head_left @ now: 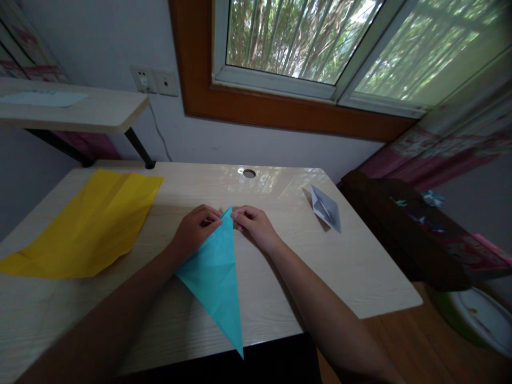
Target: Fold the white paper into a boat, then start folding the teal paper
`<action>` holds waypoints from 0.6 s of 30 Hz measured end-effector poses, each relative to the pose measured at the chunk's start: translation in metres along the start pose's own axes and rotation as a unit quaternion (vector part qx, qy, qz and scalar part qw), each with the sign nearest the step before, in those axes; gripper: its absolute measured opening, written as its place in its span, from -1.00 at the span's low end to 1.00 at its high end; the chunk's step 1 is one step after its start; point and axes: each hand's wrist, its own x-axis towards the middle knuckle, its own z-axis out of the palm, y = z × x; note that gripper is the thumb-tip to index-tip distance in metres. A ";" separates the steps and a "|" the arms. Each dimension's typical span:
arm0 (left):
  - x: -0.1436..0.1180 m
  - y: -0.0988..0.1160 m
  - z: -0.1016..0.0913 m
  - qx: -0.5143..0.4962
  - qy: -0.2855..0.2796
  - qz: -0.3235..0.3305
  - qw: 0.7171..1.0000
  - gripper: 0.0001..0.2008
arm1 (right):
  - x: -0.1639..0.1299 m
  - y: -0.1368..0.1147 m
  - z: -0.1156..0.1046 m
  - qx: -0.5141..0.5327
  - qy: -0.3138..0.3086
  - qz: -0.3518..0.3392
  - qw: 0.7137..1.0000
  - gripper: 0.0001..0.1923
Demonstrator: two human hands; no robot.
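Daylight and greenery fill a sliding window (280, 40) across the top of the frame, set in an orange-brown wooden surround (280, 109). Below it, a pale wood-grain table (320, 277) spreads over the middle, with a round hole (249, 173) near its far edge. At the centre lies the turquoise paper (214, 272), folded to a long triangle, its narrow tip pointing up the frame and its lower corner reaching past the table's near edge. The left hand (200, 224) pinches its left edge just below the tip, thumb on top; the right hand (253, 221) pinches the right edge beside the tip, thumb against curled fingers. Fingertips of the two hands are near each other but apart. A large yellow sheet (92, 224) lies at left, slightly wavy. Right of centre stands a small folded white paper (327, 209), well apart from the hands. Upper left, a raised shelf (112, 109) bears a white sheet (44, 97).
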 end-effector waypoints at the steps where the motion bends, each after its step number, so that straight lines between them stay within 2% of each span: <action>1: 0.000 0.001 0.000 0.009 0.002 0.005 1.000 -0.91 | 0.000 0.000 0.000 -0.005 -0.001 -0.003 1.000 -0.68; 18: -0.002 0.000 0.000 0.081 0.027 0.102 0.991 -0.94 | 0.000 0.001 0.000 -0.046 0.011 -0.007 0.999 -0.69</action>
